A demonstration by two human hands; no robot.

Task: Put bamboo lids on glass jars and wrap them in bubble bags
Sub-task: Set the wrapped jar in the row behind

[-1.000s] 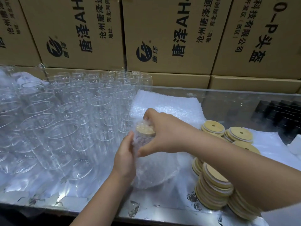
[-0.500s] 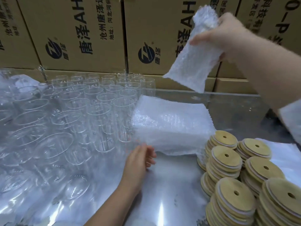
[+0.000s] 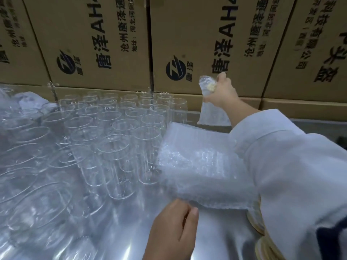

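Brown printed cardboard boxes (image 3: 93, 44) wall off the back of the shiny metal table (image 3: 116, 237) where we are holding up one bagged glass jar (image 3: 208, 107).

Our right hand (image 3: 223, 91), reaching out of a white sleeve (image 3: 291, 166), grips the top of that jar at the far side of the table, in front of the boxes. The clear bubble bag covers it fully, and a pale round bamboo lid (image 3: 210, 87) shows through the film at our fingers. We cannot tell whether its lower end rests on anything. Rows of clear glass jars (image 3: 116, 147) stand upright with open mouths across the left of the table. Just beside them lies a stack of flat bubble bags (image 3: 202, 166). Our left hand (image 3: 174, 228) sits at the stack's near edge, fingers loosely curled and holding nothing. Stacked bamboo lids (image 3: 262, 246) peek out under the sleeve.
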